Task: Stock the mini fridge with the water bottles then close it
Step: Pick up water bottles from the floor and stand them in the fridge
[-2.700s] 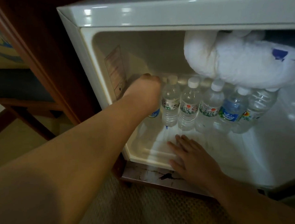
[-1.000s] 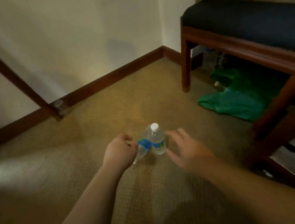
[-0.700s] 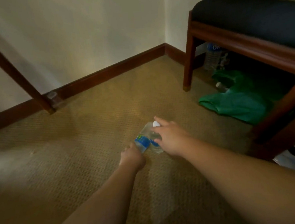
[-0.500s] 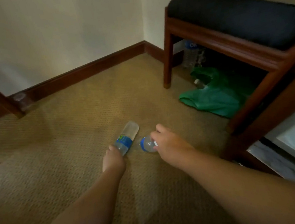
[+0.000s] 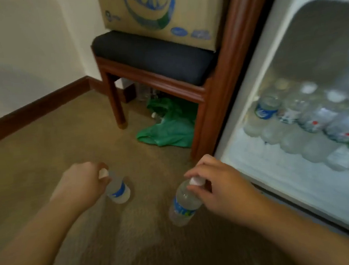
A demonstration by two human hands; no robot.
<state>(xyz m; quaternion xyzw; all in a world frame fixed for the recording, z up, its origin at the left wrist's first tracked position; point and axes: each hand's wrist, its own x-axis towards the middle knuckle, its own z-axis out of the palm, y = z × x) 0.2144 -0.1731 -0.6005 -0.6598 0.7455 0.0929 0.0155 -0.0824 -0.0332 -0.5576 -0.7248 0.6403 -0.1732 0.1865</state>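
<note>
My left hand (image 5: 83, 182) grips a small water bottle (image 5: 118, 190) with a blue label by its white cap, above the carpet. A second blue-labelled water bottle (image 5: 183, 205) hangs from my right hand (image 5: 218, 187), which pinches its cap. The open mini fridge (image 5: 273, 64) fills the right side of the view. A row of several water bottles (image 5: 307, 118) stands on its white floor, blurred.
A wooden bench with a dark cushion (image 5: 152, 56) stands left of the fridge, with a cardboard box (image 5: 159, 13) on it. A green plastic bag (image 5: 166, 126) lies under the bench. Tan carpet (image 5: 54, 147) runs to the wall and baseboard at left.
Both hands have lifted the two bottles off the carpet by their caps. The view has swung right, bringing the open fridge back into sight.
</note>
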